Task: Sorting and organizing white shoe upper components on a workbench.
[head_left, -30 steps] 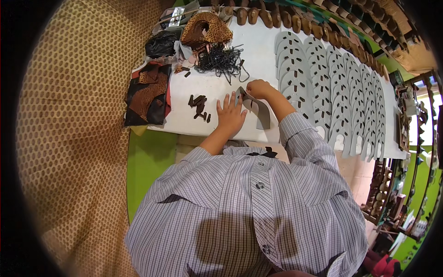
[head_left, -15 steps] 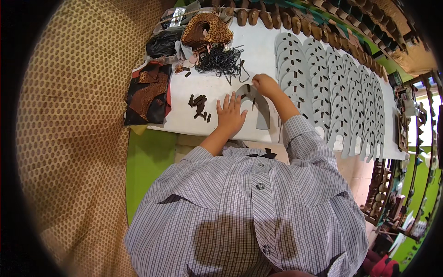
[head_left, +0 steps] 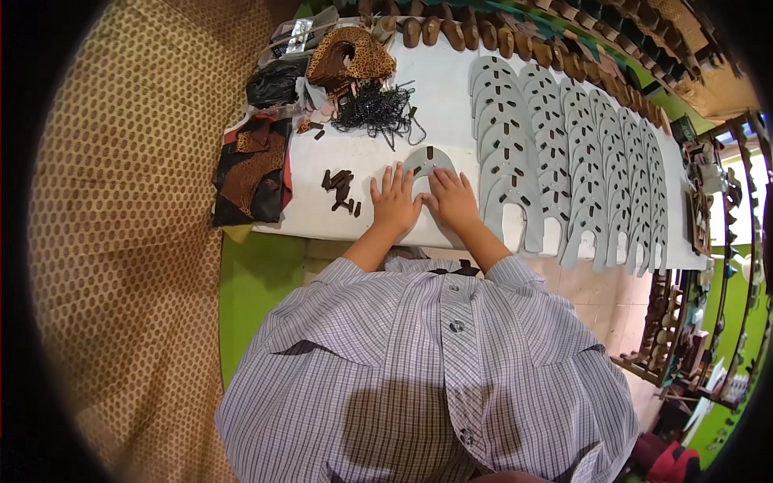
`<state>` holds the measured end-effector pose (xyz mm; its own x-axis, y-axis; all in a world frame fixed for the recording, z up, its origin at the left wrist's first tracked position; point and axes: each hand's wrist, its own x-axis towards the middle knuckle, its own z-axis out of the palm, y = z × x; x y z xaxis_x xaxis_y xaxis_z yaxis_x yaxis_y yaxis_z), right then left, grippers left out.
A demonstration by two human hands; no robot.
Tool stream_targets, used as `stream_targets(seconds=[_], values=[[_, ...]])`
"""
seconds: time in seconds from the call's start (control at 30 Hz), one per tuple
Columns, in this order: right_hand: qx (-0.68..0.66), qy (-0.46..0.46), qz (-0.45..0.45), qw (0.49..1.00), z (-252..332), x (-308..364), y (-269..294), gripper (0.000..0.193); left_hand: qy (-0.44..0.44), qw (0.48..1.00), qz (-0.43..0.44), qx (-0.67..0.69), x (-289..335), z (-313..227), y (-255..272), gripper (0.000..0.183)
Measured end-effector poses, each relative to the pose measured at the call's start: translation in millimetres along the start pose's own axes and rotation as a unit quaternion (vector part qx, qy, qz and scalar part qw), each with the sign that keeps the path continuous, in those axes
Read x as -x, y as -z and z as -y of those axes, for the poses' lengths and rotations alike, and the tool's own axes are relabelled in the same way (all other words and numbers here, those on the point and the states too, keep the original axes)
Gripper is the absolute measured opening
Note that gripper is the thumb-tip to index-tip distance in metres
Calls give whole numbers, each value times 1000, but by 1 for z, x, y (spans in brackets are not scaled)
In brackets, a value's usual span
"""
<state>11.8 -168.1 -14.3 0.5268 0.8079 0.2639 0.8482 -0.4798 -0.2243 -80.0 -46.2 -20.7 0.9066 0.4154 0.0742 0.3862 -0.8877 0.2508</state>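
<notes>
- A grey arch-shaped piece [head_left: 415,163] lay on the white tabletop [head_left: 439,88], its curved crown pointing away from the person.
- One small dark tab [head_left: 430,152] sat upright at the middle of that arch's crown.
- The left hand [head_left: 394,207] rested palm down on the left side of the arch, open, fingers spread, gripping nothing.
- The right hand [head_left: 455,203] lay on the arch's right side, also open and flat; the two thumbs nearly met inside its curve.
- Left of the arch, a loose heap of dark tabs [head_left: 342,190] lay near the left hand.
- Farther left of it were leopard-print scraps [head_left: 247,185] on black material.
- Beyond the arch, toward the left, sat tangled black cords [head_left: 377,111], and behind them a leopard-print bundle [head_left: 374,59].
- Right of the arch, overlapping rows of similar grey pieces [head_left: 581,161] carried dark tabs.
- Well beyond the arch, brown shoe-shaped forms [head_left: 489,35] lined the far edge.
</notes>
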Motion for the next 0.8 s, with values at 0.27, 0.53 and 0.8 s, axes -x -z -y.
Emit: stream_targets(seconds=[0.27,0.53,0.8], values=[[-27,-22,76,996,2,18,6,63,-22,1000,-16,15,4,5,-4,67],[-23,-56,159,985,-8,63,40,68,-134,989,43,44,43,31,20,59],[-9,-48,111,993,-9,67,36,59,-160,982,59,83,37,36,39,44]])
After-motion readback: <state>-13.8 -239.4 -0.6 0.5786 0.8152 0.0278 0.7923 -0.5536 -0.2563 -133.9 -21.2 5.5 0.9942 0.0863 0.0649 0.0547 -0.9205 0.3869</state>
